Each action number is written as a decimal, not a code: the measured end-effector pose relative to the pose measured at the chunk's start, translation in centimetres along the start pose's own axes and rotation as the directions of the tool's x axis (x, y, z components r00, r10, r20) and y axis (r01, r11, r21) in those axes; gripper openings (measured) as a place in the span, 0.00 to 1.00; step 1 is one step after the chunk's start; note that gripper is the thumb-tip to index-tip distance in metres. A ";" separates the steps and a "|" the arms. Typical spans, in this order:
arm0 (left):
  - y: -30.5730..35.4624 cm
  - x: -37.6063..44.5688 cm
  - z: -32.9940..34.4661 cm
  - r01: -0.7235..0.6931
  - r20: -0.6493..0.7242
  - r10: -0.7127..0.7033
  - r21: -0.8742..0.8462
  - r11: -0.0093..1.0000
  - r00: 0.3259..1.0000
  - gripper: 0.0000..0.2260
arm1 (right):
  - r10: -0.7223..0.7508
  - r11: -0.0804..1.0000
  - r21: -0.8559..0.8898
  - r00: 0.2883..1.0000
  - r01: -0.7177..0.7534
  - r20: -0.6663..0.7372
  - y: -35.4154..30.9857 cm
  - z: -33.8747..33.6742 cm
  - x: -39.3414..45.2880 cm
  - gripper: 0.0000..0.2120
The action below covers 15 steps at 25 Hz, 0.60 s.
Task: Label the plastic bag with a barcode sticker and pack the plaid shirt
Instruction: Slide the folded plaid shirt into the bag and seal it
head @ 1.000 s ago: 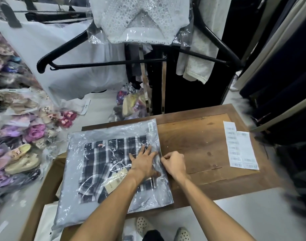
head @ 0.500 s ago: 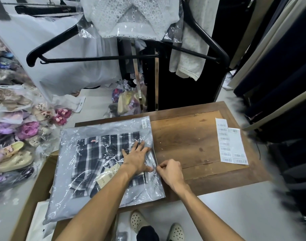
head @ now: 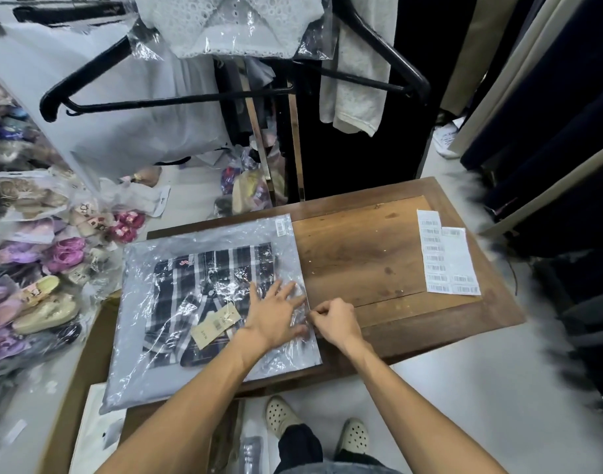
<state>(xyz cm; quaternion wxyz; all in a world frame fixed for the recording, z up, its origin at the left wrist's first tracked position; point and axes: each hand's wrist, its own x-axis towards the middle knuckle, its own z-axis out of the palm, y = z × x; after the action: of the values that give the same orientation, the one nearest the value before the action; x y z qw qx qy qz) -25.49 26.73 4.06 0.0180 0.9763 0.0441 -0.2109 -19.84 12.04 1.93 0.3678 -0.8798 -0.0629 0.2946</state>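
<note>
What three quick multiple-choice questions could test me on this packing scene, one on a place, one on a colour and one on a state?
1. Where does the white sheet of barcode stickers lie?
A. On the right side of the brown wooden table
B. Inside the bag
C. On the floor

2. What colours is the folded plaid shirt?
A. Red and yellow
B. Dark navy and white
C. Plain green

3. What is the left hand doing?
A. Lifting a hanger
B. Pressing flat on the clear plastic bag
C. Holding a pen

Answers:
1 A: it lies on bare wood, apart from the bag.
2 B: dark and white checks show through the plastic.
3 B: its fingers are spread on the bag, beside the right hand.
</note>
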 end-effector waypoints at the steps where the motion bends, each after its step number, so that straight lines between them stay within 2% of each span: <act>1: 0.3 -0.5 0.3 0.012 0.095 -0.011 -0.016 1.000 0.995 0.41 | 0.001 1.000 0.008 1.000 -0.001 0.004 0.1 0.0 -0.2 0.09; 2: 0.5 -0.7 0.5 0.032 0.173 -0.026 -0.031 0.999 0.985 0.45 | -0.009 1.000 0.014 1.000 0.008 0.005 0.3 -0.1 -0.4 0.09; 4: 0.9 -1.0 0.7 0.057 0.238 -0.043 -0.052 0.997 0.970 0.49 | -0.025 1.000 0.011 1.000 0.025 0.002 0.7 0.0 -1.0 0.10; 9: 2.3 -1.1 0.3 0.070 0.249 -0.051 -0.067 0.995 0.967 0.47 | 0.003 1.000 -0.015 1.000 -0.003 -0.014 1.9 -0.3 -1.9 0.10; 15: 3.1 -0.4 0.0 0.095 0.257 -0.066 -0.103 0.990 0.964 0.48 | 0.029 0.999 -0.021 0.997 -0.027 0.071 3.4 -1.5 -2.7 0.05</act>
<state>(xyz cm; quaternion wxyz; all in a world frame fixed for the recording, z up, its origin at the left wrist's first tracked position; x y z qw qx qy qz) -25.56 23.65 4.30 0.0706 0.9362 0.0930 -0.3314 -21.55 7.83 1.73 0.3521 -0.8732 -0.0666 0.3303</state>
